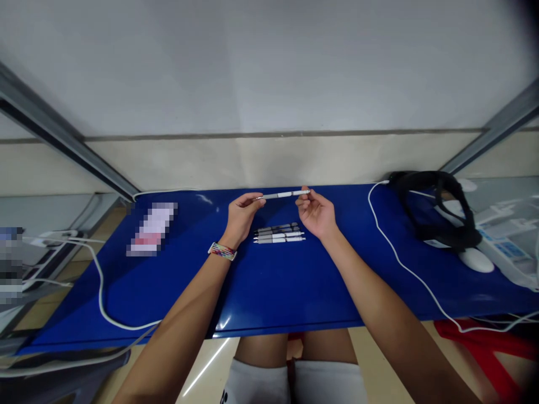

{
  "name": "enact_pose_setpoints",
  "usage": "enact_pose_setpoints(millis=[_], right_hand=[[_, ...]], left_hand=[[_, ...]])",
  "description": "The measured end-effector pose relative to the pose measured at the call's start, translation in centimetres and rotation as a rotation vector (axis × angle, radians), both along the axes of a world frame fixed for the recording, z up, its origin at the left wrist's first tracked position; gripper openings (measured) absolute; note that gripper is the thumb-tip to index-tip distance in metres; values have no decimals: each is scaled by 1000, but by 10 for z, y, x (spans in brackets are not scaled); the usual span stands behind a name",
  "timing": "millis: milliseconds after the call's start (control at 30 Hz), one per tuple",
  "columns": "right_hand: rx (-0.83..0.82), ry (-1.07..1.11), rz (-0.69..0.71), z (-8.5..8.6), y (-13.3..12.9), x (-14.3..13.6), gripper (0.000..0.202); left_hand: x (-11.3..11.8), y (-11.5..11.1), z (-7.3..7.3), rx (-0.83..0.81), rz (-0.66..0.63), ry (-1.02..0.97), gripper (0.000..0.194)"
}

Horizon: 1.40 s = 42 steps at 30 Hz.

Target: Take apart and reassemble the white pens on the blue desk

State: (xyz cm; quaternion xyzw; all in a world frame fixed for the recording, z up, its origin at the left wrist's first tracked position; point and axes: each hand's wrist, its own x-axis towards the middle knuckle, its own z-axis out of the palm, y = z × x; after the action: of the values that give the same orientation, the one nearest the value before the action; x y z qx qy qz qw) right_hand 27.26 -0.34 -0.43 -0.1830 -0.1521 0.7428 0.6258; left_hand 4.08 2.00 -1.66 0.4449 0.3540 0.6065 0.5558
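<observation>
A white and grey pen (286, 194) is held level above the back of the blue table (286, 292), between my two hands. My left hand (244, 213) pinches its metal tip end, and a colourful woven band circles that wrist. At the other end, my right hand (316, 213) grips the white end between thumb and fingers. Below the hands several more pens lie side by side on the table: white and grey pens (279, 239) in front, dark pens (276, 229) behind them.
A blurred-out pink and white item (152, 230) lies at the left. To the right are a black headset with straps (438, 210), a white mouse (476, 260) and clear plastic packaging (511, 241). White cables (404, 269) run along both sides; a wall rises behind.
</observation>
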Motion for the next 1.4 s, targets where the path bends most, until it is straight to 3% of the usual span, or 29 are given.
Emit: enact_pose_setpoints(millis=[933,1100,1400], right_hand=[[64,-115,-21,-1,0,1,11],[40,-69,-4,0,1,1,2],[-15,21,11,3,-1,-2,4]], left_hand=[[4,-3,3,-24,22,-56,31],[4,-4,3,-14,26,-40,32],[2,-4,1,-9,42,3,31]])
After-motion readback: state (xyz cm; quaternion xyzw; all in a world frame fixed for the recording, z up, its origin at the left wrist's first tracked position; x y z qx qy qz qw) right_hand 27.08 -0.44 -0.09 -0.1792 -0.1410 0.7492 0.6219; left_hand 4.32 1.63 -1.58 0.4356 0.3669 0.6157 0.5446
